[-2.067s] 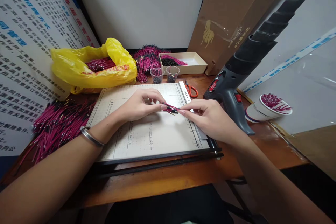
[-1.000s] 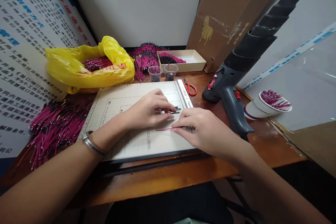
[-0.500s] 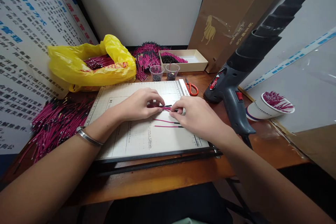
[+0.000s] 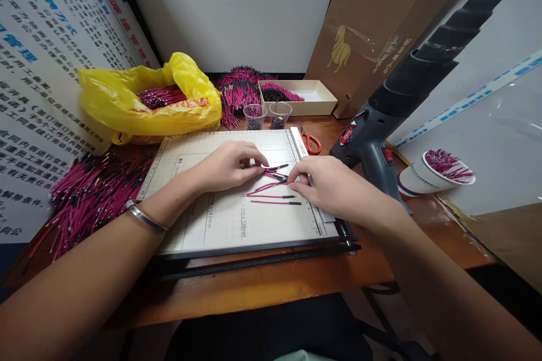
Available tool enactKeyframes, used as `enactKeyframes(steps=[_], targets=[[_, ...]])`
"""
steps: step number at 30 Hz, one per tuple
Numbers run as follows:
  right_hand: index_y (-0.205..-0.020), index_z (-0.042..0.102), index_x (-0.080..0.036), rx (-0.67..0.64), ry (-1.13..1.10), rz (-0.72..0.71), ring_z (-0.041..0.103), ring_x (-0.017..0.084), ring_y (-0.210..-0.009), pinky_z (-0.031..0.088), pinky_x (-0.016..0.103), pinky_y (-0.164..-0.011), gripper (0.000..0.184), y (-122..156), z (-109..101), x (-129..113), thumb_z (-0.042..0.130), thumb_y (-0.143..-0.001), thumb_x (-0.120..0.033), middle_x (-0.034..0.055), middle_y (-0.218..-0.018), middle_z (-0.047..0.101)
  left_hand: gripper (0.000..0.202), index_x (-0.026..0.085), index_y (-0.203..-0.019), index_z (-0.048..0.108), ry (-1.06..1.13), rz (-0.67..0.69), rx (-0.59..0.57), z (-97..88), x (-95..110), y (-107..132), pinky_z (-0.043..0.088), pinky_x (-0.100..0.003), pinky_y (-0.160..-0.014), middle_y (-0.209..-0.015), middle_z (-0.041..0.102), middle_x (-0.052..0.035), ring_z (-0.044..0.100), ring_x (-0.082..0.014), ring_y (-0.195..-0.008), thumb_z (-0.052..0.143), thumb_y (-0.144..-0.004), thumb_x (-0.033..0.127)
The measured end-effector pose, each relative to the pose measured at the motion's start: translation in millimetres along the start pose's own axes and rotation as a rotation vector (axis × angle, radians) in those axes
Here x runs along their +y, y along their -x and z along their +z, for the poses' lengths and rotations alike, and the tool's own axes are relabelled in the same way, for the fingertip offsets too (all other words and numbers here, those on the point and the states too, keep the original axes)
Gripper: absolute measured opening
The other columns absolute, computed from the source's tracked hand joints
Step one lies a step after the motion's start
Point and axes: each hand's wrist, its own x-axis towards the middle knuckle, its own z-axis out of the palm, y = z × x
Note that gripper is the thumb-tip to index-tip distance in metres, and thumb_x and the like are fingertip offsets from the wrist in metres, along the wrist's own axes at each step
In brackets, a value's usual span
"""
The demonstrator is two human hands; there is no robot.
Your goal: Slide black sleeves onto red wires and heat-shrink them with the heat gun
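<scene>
Over the cream paper cutter board (image 4: 220, 225), my left hand (image 4: 228, 166) is closed, thumb and fingers pinched on the ends of several magenta wires with black tips. To its right my right hand (image 4: 330, 186) pinches the black end of a magenta wire (image 4: 277, 177) between thumb and forefinger. The wires between the hands fan out and cross. Below them, two magenta wires (image 4: 271, 202) with black sleeves lie roughly parallel on the board. How many wires the left fingers hold is hidden.
A heat gun (image 4: 376, 141) stands at the right near a paper cup (image 4: 417, 176) of wires. Red-handled scissors (image 4: 312, 144) lie beyond the board. Behind are two plastic cups (image 4: 254, 118), a shallow box (image 4: 315, 106) and a yellow bag (image 4: 122, 104). Loose wires (image 4: 88, 197) pile up left.
My right hand has moved a little to the right, away from the left hand, and more of the crossing wires show between them. The left hand has hardly moved.
</scene>
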Motion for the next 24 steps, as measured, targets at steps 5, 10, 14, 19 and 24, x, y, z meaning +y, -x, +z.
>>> enactKeyframes(steps=[5,10,14,19,24], targets=[[-0.086,0.074,-0.019,-0.033,0.028,-0.046,0.059,0.014,-0.073,0.035,0.026,-0.065,0.015,-1.9,0.5,-0.5,0.060,-0.091,-0.018,0.0031,-0.078,0.071,0.030,0.016,-0.101,0.078,0.006,-0.003,-0.008,0.3,4.0,-0.3,0.044,-0.027,-0.074,-0.088,0.073,-0.0065,0.062,-0.0156,-0.077,0.063,-0.094,0.041],[-0.089,0.073,-0.019,-0.042,0.083,-0.050,0.061,0.016,-0.077,0.033,0.027,-0.065,0.014,-0.3,-1.6,-2.9,0.059,-0.094,-0.021,0.0045,-0.083,0.071,0.046,0.016,-0.109,0.076,-0.023,-0.011,-0.054,1.2,7.8,-0.8,0.044,-0.030,-0.081,-0.099,0.070,-0.0086,0.061,-0.0205,-0.089,0.070,-0.088,0.058],[-0.090,0.071,-0.018,-0.049,0.129,-0.042,0.062,0.019,-0.083,0.034,0.029,-0.067,0.018,-1.5,-0.5,-6.5,0.056,-0.096,-0.024,0.0064,-0.089,0.073,0.050,0.018,-0.111,0.075,-0.047,0.000,-0.104,1.6,9.5,-0.9,0.043,-0.033,-0.085,-0.103,0.068,-0.0087,0.059,-0.0230,-0.094,0.070,-0.087,0.061],[-0.097,0.071,-0.017,-0.058,0.181,-0.052,0.066,0.022,-0.093,0.035,0.030,-0.072,0.022,-3.1,-0.9,-11.1,0.051,-0.100,-0.026,0.0088,-0.100,0.074,0.047,0.019,-0.115,0.074,-0.075,0.035,-0.127,3.6,12.5,-1.2,0.043,-0.036,-0.090,-0.108,0.068,-0.0096,0.059,-0.0248,-0.099,0.070,-0.087,0.057],[-0.092,0.071,-0.017,-0.096,0.223,-0.056,0.067,0.024,-0.092,0.034,0.031,-0.070,0.023,-3.9,-7.4,-11.8,0.051,-0.099,-0.025,0.0094,-0.098,0.075,0.037,0.017,-0.118,0.072,-0.099,0.030,-0.134,3.7,13.5,-0.3,0.045,-0.037,-0.091,-0.109,0.068,-0.0104,0.060,-0.0242,-0.099,0.060,-0.091,0.039]])
